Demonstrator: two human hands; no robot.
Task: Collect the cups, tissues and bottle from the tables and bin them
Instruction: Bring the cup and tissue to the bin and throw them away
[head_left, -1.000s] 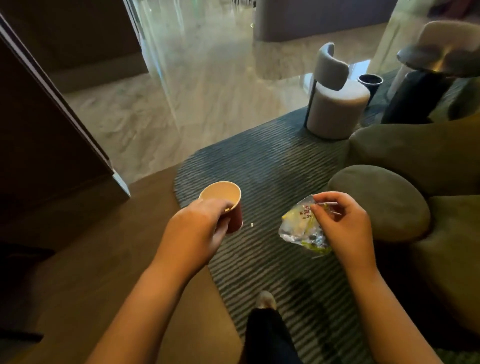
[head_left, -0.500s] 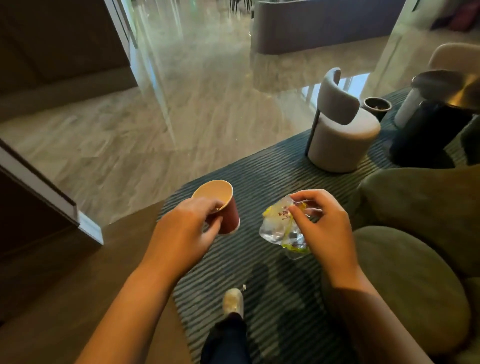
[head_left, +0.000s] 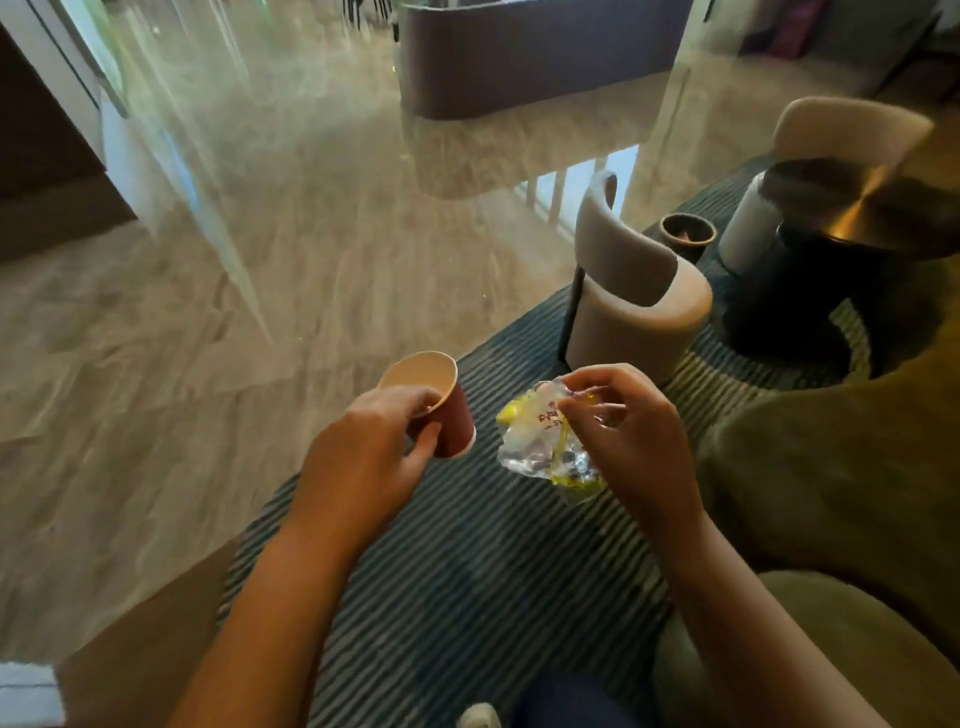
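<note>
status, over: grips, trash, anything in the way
Left grip holds red paper cup. Right grip pinches crumpled clear plastic. Pale chair ahead on striped rug.

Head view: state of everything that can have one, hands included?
Red paper cup: tilted, mouth open, looks empty, held in the air.
Crumpled clear plastic bottle with yellow label: crushed, hanging from a pinch near its top.
Left hand: grips the cup's side.
Right hand: pinches the bottle.
Small dark round bin: upright, top open, beside the pale chair; contents unclear.
</note>
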